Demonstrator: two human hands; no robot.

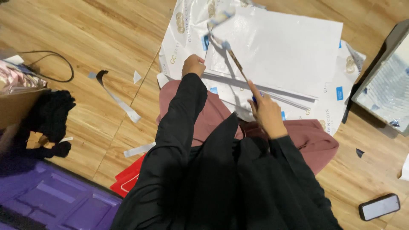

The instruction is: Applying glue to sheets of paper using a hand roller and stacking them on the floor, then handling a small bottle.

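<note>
Right hand [267, 114] at center frame, fingers closed around the handles of scissors [235, 64]; blades point toward upper center, over the white sheet [281, 47]. Blade tips are blurred, so can't tell if they're touching the paper. Left hand [193, 66] left of that, curled and pinching the sheet's left edge. Sheet sits on top of a stack of printed white wrappers [341, 93] in the upper middle, on a wood floor [85, 30]. Paper strips [123, 104] lie left of center. Phone [379, 206] lower right, purple tray [51, 200] lower left, red folder [128, 181] just beside it.
</note>
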